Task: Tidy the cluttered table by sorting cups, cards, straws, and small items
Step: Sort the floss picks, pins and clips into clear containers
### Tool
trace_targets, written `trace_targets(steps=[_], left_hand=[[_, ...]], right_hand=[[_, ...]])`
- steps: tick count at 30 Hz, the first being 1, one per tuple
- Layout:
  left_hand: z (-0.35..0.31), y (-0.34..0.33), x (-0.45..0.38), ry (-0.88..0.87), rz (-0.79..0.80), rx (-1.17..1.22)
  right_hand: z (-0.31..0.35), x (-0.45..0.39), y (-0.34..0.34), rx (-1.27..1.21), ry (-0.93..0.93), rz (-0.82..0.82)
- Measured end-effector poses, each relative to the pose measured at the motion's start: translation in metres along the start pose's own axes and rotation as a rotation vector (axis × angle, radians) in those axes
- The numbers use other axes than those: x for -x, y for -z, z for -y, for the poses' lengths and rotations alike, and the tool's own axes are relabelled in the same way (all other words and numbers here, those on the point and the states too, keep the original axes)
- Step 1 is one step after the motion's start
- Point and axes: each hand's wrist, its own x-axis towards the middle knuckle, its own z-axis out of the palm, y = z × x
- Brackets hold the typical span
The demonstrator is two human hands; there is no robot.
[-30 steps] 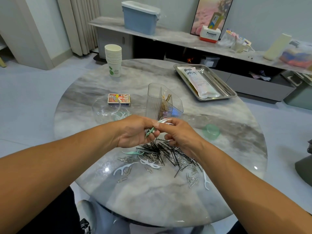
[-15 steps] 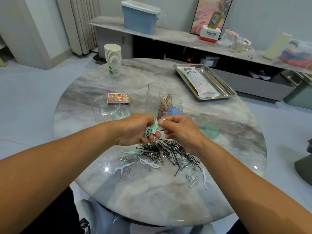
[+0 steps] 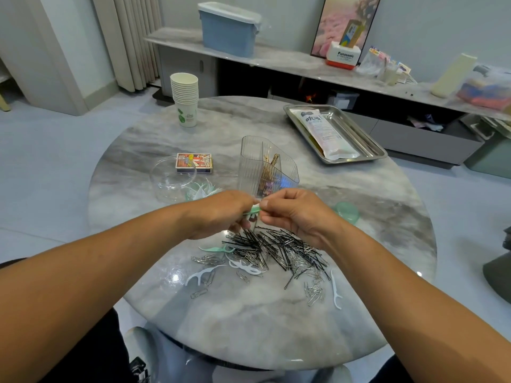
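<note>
Mint-green plastic is the item under handling: a bunch of floss picks [image 3: 252, 210] pinched between both hands above the pile, near the table's centre.

Head view. A second ago the right hand [image 3: 297, 215] was passing a white pick across; half a second ago the green ends fanned out of the left hand [image 3: 221, 214]. Now the bunch is drawn in tight, only a short green stub showing between the two sets of fingertips. Judgement: the picks are being gathered and squared up, probably for the clear round tub [image 3: 172, 181] at 10 o'clock, which already has picks beside it.

Both hands are closed on the bunch.

Condition of remaining items: black hairpins and paper clips [image 3: 276, 251] lie tangled at 6 o'clock of the hands; loose white picks [image 3: 200, 276] and one green pick [image 3: 217, 248] remain at the pile's edges. The clear divided holder [image 3: 265, 170] stands upright at 12 o'clock. Sorting looks well short of complete.
</note>
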Motion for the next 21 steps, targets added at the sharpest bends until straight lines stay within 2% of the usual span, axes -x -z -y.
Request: trace_targets(steps=[4,6,8,11,13,16,19,21], left_hand=[[-0.009,0.011,0.003,0.002,-0.013,0.213],[-0.014,0.02,0.006,0.006,-0.043,0.24],[-0.015,0.033,0.005,-0.062,-0.198,0.141],[-0.013,0.058,0.003,-0.228,-0.586,-0.129],[-0.005,0.073,0.002,-0.201,-0.716,-0.342],[0.01,0.082,0.001,-0.02,-0.63,-0.554],[0.026,0.076,-0.003,0.056,-0.492,-0.516],[0.033,0.071,-0.005,0.063,-0.49,-0.515]], right_hand=[[0.007,0.002,0.002,-0.109,-0.004,-0.041],[0.01,0.002,0.004,-0.151,0.001,-0.066],[0.013,0.001,0.006,-0.199,0.015,-0.096],[0.014,-0.001,0.011,-0.279,0.044,-0.149],[0.014,-0.001,0.014,-0.315,0.055,-0.172],[0.014,0.0,0.014,-0.331,0.058,-0.178],[0.014,0.0,0.012,-0.338,0.062,-0.18],[0.014,0.0,0.011,-0.343,0.067,-0.181]])
